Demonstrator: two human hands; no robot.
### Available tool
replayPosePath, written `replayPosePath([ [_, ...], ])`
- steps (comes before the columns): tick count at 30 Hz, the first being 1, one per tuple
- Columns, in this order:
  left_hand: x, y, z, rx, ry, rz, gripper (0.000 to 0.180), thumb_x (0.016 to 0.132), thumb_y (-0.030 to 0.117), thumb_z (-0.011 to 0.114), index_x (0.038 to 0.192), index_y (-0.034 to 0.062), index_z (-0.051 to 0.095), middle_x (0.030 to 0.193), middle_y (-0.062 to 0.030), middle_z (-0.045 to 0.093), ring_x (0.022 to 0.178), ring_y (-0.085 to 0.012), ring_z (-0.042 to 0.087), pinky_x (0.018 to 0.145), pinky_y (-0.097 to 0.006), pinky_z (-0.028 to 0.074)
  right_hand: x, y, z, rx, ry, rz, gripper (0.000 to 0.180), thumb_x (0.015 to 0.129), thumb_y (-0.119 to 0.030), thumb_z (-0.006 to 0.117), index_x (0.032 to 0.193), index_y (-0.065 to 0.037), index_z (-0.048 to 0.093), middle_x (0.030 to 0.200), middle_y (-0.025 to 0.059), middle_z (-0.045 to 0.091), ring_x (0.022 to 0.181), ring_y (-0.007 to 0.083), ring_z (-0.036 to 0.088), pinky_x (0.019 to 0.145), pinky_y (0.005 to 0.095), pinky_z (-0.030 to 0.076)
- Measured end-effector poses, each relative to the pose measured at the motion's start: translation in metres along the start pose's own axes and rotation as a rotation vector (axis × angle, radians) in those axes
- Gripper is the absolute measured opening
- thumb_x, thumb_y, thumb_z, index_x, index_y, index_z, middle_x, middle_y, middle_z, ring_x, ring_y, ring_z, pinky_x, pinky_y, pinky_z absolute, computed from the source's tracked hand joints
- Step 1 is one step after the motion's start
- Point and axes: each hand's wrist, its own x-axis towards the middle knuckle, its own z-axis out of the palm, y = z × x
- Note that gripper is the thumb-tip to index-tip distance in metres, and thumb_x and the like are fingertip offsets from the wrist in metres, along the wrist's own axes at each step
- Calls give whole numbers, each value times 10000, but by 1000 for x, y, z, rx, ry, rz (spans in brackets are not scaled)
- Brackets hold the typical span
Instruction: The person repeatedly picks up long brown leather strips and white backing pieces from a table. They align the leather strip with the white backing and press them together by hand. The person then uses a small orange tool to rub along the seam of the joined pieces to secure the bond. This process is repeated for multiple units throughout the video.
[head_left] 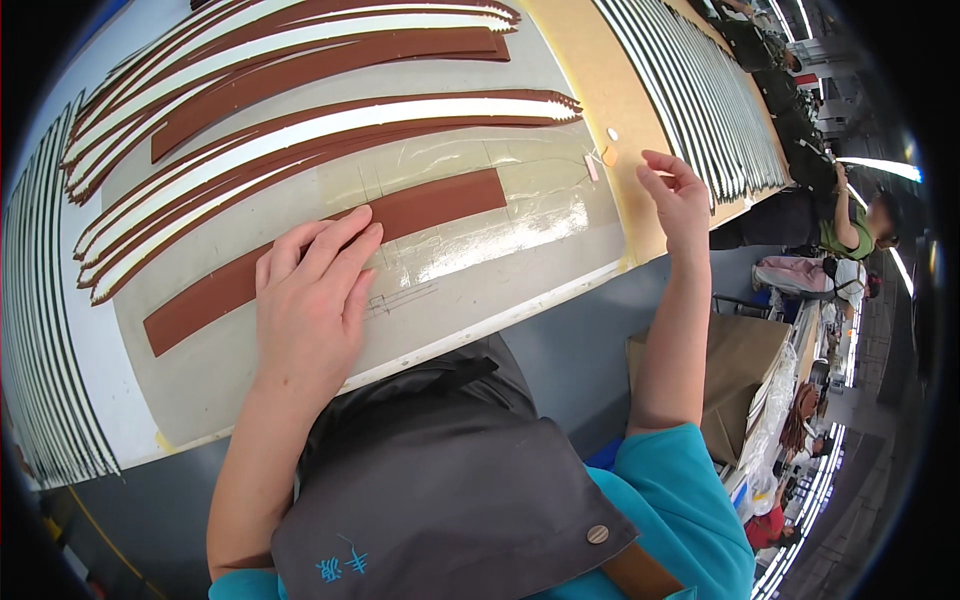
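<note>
A reddish-brown strip (447,206) of leather-like material lies flat and slightly slanted on the table's clear cover sheet. My left hand (318,283) rests on the middle of this strip, fingers stretched out, hiding part of it. Off to the right, my right hand (680,198) is raised by the table's tan border, fingers loosely bent and apart, with nothing visible in them. Closest to it are a small orange piece (609,156), a white round piece (612,134) and a small pink stick (591,168).
Bundles of brown and white strips (340,125) lie farther back, beside a stack of brown strips (330,85). Rows of dark-edged strips (690,100) line the right, with more (45,300) at far left. A brown box (735,375) stands right; other people work beyond.
</note>
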Motion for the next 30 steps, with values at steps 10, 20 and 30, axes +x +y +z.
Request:
replayPosePath([
  [10, -5, -5, -2, -25, 18, 4, 389, 909, 68, 728, 1296, 108, 724, 1408, 15, 669, 1233, -267, 577, 1072, -437, 437, 18, -7, 27, -155, -138, -52, 326, 852, -253, 876, 1040, -8, 771, 899, 62, 755, 786, 111, 671, 682, 271, 535],
  [20, -8, -8, 2, -58, 49, -4, 381, 913, 90, 729, 1294, 95, 714, 1400, 22, 663, 1241, -252, 569, 1049, -440, 452, -91, -139, 128, 338, -539, -227, 144, 929, -36, 767, 1049, 14, 706, 880, 14, 712, 754, 41, 632, 665, 186, 491],
  [30, -6, -10, 6, -68, 77, 4, 384, 899, 101, 741, 1282, 91, 724, 1369, 31, 655, 1228, -233, 560, 1020, -425, 456, -98, -152, 167, 253, -525, -112, 122, 913, -29, 744, 1016, 21, 702, 839, -3, 670, 729, 41, 576, 663, 208, 493],
])
